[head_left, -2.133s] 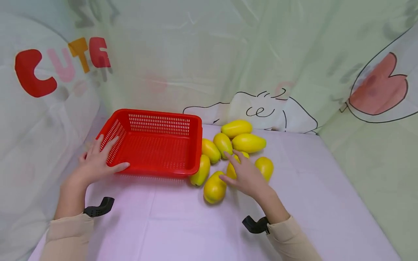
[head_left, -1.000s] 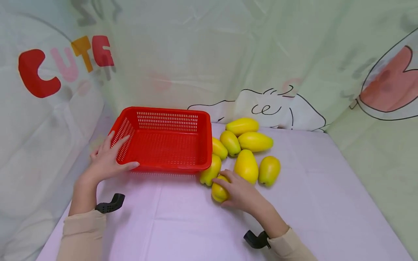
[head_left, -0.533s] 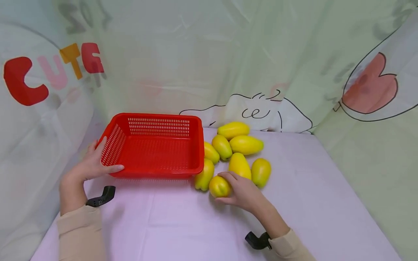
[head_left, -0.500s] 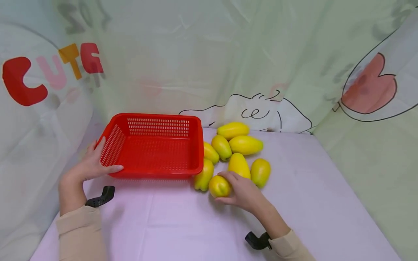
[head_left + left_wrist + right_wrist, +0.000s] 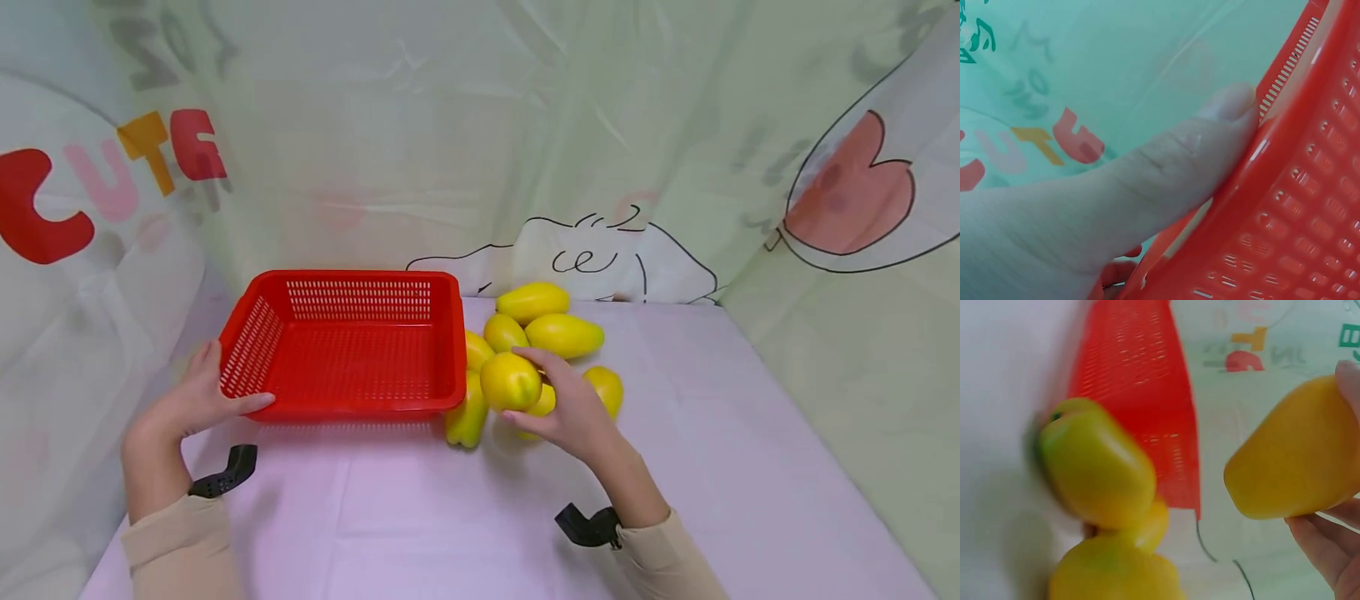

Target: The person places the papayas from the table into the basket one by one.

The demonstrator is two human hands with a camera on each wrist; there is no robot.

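Note:
My right hand [image 5: 576, 408] grips a yellow mango [image 5: 511, 382] between thumb and fingers, raised above the table over the other fruit. In the right wrist view the same mango [image 5: 1297, 453] shows large, with fingertips at its sides. My left hand [image 5: 197, 398] holds the red plastic basket [image 5: 351, 412] at its front left corner. Seen from the left wrist, the thumb [image 5: 1166, 159] lies along the basket's rim and other fingers show below it on the far side. Nothing lies inside the basket.
Several yellow mangoes [image 5: 564, 336] lie on the white tablecloth [image 5: 420, 517] right of the basket. One green-tinged mango [image 5: 467, 412] sits against the basket's right front corner. A printed curtain [image 5: 360, 150] encloses the table at back and sides.
My right hand moved from over the fruit to the front mango, took hold of it and lifted it up off the table. My left hand stayed at the basket's corner and closed on its rim.

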